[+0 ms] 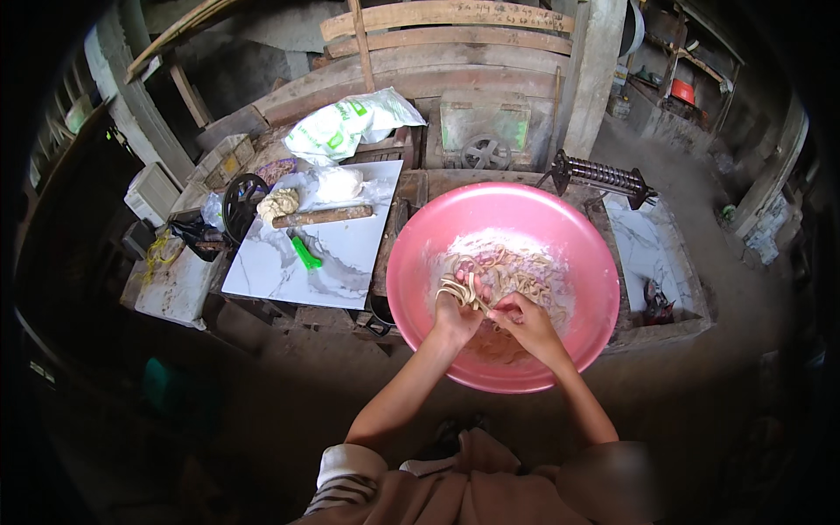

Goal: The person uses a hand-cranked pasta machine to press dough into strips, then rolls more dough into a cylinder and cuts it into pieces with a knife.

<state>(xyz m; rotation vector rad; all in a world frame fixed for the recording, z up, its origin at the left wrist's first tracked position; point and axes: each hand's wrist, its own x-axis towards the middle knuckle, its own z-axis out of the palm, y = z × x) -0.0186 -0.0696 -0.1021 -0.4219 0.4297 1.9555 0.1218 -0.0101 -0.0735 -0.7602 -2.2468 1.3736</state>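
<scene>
Over the pink basin (pixel 416 254), my left hand (pixel 453 320) is cupped upward with several pale dough strips (pixel 461 290) looped across its fingers. Beside it, my right hand (pixel 528 327) pinches at the end of these strips, fingertips together. More floured dough strips (pixel 529 282) lie tangled on the basin's bottom, with white flour (pixel 499 241) spread around them and up the far wall.
Left of the basin, a marble-patterned board (pixel 341 282) bears a dough lump (pixel 278 204), a wooden rolling pin (pixel 322 216), a green plastic tool (pixel 306 253) and a clear bag of white powder (pixel 339 185). A white-green sack (pixel 350 127) lies behind. A ridged roller (pixel 605 178) stands at right.
</scene>
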